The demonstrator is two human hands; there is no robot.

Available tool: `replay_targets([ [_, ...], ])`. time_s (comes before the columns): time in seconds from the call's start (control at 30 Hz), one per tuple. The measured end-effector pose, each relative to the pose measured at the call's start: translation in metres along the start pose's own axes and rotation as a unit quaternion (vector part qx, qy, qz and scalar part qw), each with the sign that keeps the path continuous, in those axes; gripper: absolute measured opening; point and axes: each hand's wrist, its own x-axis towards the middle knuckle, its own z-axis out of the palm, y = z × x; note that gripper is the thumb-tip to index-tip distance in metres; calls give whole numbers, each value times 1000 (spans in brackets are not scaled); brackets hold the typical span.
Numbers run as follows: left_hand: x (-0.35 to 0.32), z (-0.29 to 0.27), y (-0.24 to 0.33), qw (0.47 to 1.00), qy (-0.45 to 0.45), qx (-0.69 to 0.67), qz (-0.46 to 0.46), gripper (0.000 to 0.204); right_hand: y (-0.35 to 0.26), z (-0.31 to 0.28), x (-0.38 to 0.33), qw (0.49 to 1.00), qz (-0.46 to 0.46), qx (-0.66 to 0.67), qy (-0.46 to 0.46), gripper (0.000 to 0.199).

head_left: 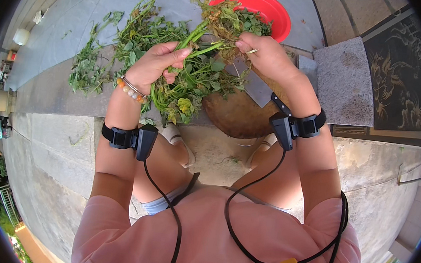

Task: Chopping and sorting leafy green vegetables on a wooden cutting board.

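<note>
My left hand (157,63) is closed round the green stems of a leafy vine (199,33), whose upper part carries dry, yellow-brown leaves. With thumb and fingers pinched together, my right hand (261,51) grips a thin pale stem at the vine's right side. Below the hands lies a pile of leafy green vines (187,87) with some yellowed leaves. A cleaver (254,88) with a black handle rests on a round wooden chopping board (232,114), under my right forearm. Part of the board is hidden by the pile.
Beyond my right hand stands a red plastic basin (280,17) with green leaves in it. More leafy vines (93,66) spread over the grey ledge to the left. A rough grey stone block (345,80) sits at the right, beside a dark engraved panel (401,73).
</note>
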Motion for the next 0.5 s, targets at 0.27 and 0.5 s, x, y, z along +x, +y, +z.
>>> replay_targets([
  [0.27, -2, -1, 1, 999, -4, 32, -25, 18, -4, 5, -2, 992, 18, -120, 39, 11],
  [0.5, -32, -55, -12, 988, 13, -148, 45, 19, 86, -72, -34, 929, 206, -48, 303, 27],
])
